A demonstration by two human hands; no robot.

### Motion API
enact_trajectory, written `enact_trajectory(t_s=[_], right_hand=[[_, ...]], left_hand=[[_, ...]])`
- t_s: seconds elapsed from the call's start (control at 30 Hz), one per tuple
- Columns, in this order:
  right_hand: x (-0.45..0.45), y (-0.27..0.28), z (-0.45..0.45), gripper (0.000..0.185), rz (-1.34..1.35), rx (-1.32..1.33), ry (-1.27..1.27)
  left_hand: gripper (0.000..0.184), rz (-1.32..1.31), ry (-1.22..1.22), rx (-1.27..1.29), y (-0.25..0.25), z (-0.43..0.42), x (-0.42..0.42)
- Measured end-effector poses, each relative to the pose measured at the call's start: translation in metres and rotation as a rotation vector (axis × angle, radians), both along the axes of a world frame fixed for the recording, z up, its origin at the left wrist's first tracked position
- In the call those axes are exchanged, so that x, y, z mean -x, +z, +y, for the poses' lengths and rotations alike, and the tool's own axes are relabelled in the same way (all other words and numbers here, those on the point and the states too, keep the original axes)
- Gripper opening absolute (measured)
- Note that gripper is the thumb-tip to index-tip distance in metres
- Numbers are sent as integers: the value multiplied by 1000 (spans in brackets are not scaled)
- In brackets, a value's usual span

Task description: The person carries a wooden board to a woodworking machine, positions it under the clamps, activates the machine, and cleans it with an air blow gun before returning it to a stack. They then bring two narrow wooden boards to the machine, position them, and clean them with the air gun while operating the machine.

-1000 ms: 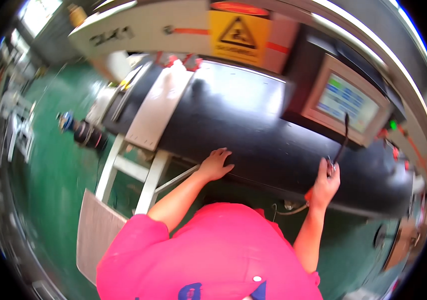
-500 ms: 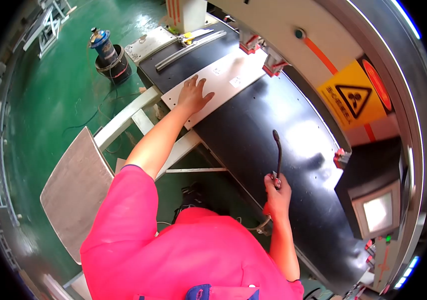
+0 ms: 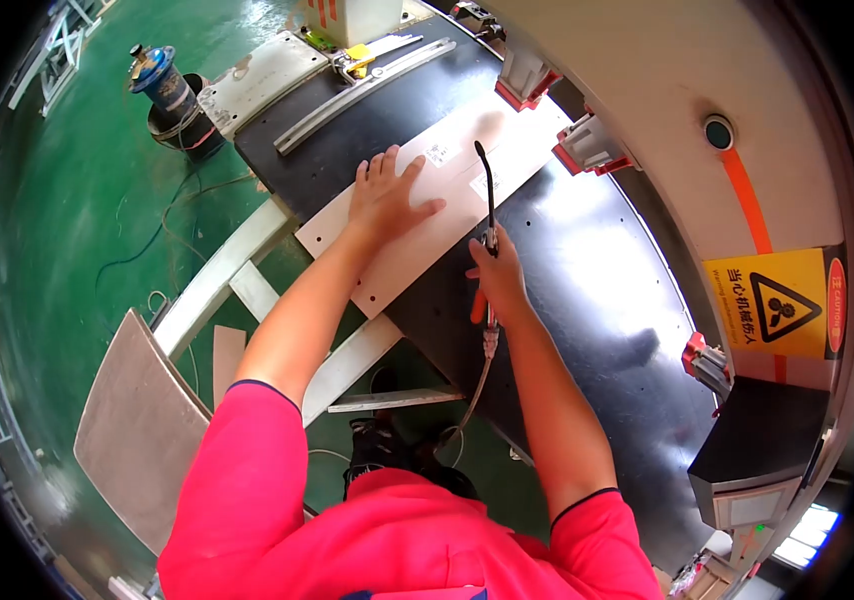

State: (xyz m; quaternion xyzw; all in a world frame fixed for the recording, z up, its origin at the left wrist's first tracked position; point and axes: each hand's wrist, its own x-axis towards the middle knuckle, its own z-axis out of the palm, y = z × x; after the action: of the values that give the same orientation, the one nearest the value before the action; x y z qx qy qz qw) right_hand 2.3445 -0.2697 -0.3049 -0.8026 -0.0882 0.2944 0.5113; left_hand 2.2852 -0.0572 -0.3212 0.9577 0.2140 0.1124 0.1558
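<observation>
A pale rectangular board [image 3: 417,235] with dark holes near its ends and small printed labels lies on the black machine bed [image 3: 587,330]. My left hand [image 3: 383,200] rests on the board with its fingers spread. In my right hand [image 3: 500,270] is an air blow gun [image 3: 490,205], its thin black curved nozzle reaching over the board. A hose [image 3: 479,385] runs from the bottom of its handle down toward the floor. My right fingers are wrapped round the gun's body.
Red-and-grey clamp units [image 3: 592,145] hang above the board's far end. A metal strip [image 3: 357,95] lies on the bed beyond the board. A warning sign [image 3: 777,305] marks the machine beam at right. A brown panel [image 3: 137,430] stands at left, near a bucket [image 3: 192,130].
My right hand has brought the air blow gun forward and left, so its nozzle is now over the board. My left hand stays spread on the board. The view has shifted.
</observation>
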Motion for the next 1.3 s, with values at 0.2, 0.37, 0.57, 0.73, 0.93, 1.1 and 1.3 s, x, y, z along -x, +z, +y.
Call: enact_trajectory(t_s=[0.2, 0.37, 0.57, 0.73, 0.93, 1.1, 1.3], right_hand=[[-5, -17, 15, 55, 17, -50, -19], [-1, -14, 21, 55, -18, -85, -26], [0, -11, 17, 51, -3, -131, -28], [7, -6, 14, 48, 10, -96, -72], [3, -7, 18, 48, -38, -64, -61], [3, -14, 20, 48, -108, -59, -80], [6, -10, -5, 41, -351, 143, -135]], left_hand=[[77, -97, -36, -6, -7, 2, 0], [77, -106, -44, -24, -5, 0, 0], [76, -75, -50, -4, -1, -2, 0], [75, -108, -65, -24, -2, -8, 2], [74, -137, -66, -67, -5, -12, -2], [73, -148, -71, -85, -9, -10, -2], [72, -153, -72, -110, -14, -9, -2]])
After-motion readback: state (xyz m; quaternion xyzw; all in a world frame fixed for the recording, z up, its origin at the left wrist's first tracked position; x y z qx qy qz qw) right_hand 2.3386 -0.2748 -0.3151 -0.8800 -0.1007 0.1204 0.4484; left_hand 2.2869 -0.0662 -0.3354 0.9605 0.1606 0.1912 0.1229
